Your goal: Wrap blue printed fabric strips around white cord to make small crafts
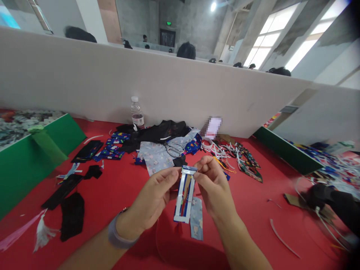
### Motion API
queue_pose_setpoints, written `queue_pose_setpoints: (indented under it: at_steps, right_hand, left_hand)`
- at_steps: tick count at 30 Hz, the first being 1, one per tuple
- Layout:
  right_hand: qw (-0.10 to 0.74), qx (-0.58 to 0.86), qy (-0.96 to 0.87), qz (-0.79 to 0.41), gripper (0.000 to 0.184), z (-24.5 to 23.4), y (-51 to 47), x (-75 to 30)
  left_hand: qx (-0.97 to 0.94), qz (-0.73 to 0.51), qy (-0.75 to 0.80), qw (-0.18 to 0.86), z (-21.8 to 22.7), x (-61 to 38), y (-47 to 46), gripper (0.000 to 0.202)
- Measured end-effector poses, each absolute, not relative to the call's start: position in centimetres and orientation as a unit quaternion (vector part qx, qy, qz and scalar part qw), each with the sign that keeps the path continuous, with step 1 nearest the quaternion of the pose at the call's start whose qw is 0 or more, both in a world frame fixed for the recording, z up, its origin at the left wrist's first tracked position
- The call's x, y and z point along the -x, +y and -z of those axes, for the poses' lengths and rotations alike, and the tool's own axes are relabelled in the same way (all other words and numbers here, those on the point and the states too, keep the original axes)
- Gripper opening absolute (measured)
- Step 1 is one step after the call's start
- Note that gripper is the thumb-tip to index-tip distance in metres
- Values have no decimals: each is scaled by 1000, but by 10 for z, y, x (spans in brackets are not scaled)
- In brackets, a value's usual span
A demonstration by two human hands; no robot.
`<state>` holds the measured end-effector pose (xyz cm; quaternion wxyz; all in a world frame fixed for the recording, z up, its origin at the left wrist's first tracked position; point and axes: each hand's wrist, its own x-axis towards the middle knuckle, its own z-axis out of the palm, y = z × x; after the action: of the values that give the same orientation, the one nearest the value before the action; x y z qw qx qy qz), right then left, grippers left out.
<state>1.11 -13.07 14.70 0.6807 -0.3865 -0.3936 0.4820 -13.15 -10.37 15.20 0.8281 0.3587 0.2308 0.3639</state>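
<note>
Between my hands, above the red table, is a small blue fabric strip with white tape (185,195) along its edges, tilted upright. My left hand (153,197) pinches its upper left side between thumb and fingers. At the top right corner, my right hand (212,183) grips the same piece with thumb and forefinger. Just below it on the table lies a grey patterned fabric piece (197,221). Beyond my hands, scissors (173,150) rest on a larger grey patterned cloth (156,155), beside crumpled black mesh fabric (164,130).
A plastic bottle (137,114) stands by the white partition (168,86). Black pieces (72,215) and a white tassel (42,232) lie left. Ribbons and cords (219,148) are heaped right of centre. Green-sided bins (47,150) hold scraps at both sides. A dark blurred object (323,198) is at far right.
</note>
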Motion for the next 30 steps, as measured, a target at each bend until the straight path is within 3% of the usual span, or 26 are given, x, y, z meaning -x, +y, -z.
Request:
queue_pose_setpoints:
  at_steps: [3,7,9,13,16,24,30]
  right_hand:
    - [668,396,-388,-497,21,-148,-130,-12]
    - [633,435,-452,-453,12,-148,-130,-17]
    - [607,484,-527,-346,7,-149,-131,-19]
    - [533,558,-635,5,7,-156,-139,-18]
    - [496,548,-659,139,8,-158,-144,-15]
    - [424,562,-671,233,4,-154,-145,-12]
    - [378,562,-684,271,5,-157,-147,-16]
  left_hand:
    - [-320,-342,208,859,-153,133,-104,11]
    - [-303,-335,194,871,-153,133,-103,17]
    - [-298,-350,205,864,-153,133,-103,19]
    - [-284,-386,231,847,-155,130,-102,19]
    - [-281,-393,245,841,-156,129,-103,21]
    - [-312,-403,286,811,-149,127,-106,22]
    - [-466,-469,309,684,-146,129,-106,15]
